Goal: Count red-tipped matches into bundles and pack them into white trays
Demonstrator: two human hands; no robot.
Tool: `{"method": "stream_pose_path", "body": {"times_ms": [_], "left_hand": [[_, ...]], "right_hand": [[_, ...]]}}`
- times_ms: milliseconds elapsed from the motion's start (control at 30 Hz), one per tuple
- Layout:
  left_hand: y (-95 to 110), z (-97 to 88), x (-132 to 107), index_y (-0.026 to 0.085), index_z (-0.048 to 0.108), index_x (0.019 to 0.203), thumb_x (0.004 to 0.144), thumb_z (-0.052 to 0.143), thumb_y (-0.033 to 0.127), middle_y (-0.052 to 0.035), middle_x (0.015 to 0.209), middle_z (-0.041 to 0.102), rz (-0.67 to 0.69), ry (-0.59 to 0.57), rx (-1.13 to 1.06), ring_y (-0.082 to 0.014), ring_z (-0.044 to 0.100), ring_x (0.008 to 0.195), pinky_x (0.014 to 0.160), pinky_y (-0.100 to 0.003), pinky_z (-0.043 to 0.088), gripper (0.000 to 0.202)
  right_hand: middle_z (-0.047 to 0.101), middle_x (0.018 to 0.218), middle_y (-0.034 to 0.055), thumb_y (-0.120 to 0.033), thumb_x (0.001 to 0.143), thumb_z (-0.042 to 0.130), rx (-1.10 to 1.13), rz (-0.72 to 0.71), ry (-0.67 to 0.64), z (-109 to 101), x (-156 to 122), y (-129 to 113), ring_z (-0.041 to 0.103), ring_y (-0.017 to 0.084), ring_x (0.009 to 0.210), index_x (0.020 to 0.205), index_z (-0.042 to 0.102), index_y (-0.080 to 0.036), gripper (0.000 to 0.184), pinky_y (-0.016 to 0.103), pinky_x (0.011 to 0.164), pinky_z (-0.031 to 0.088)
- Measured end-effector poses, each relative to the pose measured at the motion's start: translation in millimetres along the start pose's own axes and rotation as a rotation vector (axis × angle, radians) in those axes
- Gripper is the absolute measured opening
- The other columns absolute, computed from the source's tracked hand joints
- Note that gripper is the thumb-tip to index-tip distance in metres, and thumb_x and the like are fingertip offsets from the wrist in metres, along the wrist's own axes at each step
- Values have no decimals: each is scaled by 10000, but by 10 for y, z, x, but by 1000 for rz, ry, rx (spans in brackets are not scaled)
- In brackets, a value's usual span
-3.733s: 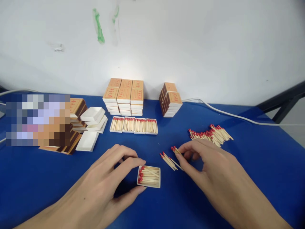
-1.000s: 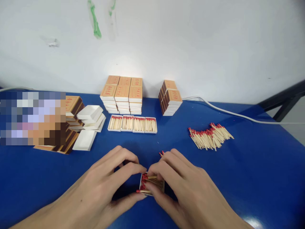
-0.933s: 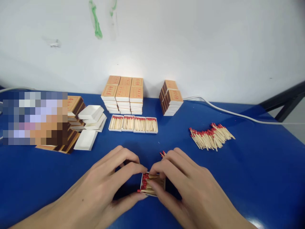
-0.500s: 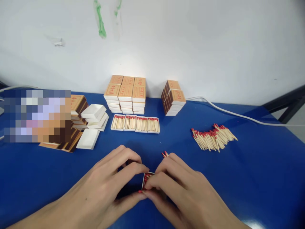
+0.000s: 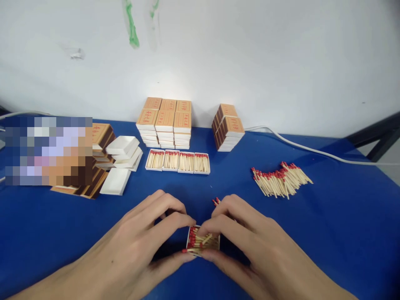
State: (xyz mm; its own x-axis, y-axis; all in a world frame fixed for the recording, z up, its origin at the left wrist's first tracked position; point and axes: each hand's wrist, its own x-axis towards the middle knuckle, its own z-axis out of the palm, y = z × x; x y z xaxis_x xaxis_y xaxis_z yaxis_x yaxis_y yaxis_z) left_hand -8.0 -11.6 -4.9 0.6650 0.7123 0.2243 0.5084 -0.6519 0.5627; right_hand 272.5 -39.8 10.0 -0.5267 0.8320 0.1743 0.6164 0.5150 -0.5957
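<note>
In the head view, a matchbox tray (image 5: 188,236) sits on the near part of the blue tabletop (image 5: 337,225), with the left hand (image 5: 137,233) close against its left side and the right hand (image 5: 256,243) over its right. Beyond the tray, a strip of blue leads to a row of four filled trays (image 5: 186,171). To its right, past the right hand, blue surface extends to a pile of matches (image 5: 281,180). A few loose matches (image 5: 216,201) lie just beyond it, partly covered by the right hand.

Farther beyond the tray, a larger stack of boxes (image 5: 164,121) and, more to the right, a smaller stack (image 5: 228,129) stand before a white wall (image 5: 281,54). White unfilled trays (image 5: 115,182) lie beyond and left of it; a white cable (image 5: 300,147) runs beyond and right.

The tray lies open side up. Its matches run mostly left to right, heads leftward, and its long axis seems to follow them. The left thumb and index finger, parted, grip its near and far edges. The right thumb and index finger stand slightly apart at the matches; I cannot tell whether they pinch any.
</note>
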Motion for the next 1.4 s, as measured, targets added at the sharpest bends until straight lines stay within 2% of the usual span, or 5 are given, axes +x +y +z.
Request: {"method": "stream_pose_path", "body": {"times_ms": [233,467,633,1033,1400], "left_hand": [[16,-95,17,335,680,1414,1132,833,385,10,1366,729,-25,-25,-58,-130,764,1193,983,-209,661,325],[-12,-124,53,327,713,1217,1144,812,293,39,1335,722,-28,-71,-163,-76,757,1170,1012,-145,602,128],[-28,-55,36,340,752,1241,1219,683,242,33,1263,721,14,-60,-218,-83,720,1150,1020,-170,574,121],[38,-28,5,298,765,1269,1198,719,256,-19,1279,732,95,-3,-114,-122,736,1149,972,-205,631,94],[59,43,-66,330,802,1347,1193,612,124,-30,1368,784,119,-29,-51,-137,730,1076,899,-245,635,321]], "right_hand": [[701,1261,34,-222,1155,773,-38,81,-59,-115,-4,33,788,160,909,1230,752,-306,114,307,846,729],[714,1273,47,-219,1180,709,-75,119,-83,-149,-15,72,817,198,1033,1142,730,-309,100,302,851,721],[727,1181,9,-216,1186,729,-29,140,-42,-105,-17,44,794,168,978,1117,727,-308,115,271,774,657],[751,1039,-44,-206,1183,754,-3,100,86,-120,27,31,771,141,923,1086,728,-299,137,257,770,600],[816,986,-53,-180,1193,691,93,161,130,-168,63,-30,806,140,870,1061,775,-315,207,224,799,642]]}}
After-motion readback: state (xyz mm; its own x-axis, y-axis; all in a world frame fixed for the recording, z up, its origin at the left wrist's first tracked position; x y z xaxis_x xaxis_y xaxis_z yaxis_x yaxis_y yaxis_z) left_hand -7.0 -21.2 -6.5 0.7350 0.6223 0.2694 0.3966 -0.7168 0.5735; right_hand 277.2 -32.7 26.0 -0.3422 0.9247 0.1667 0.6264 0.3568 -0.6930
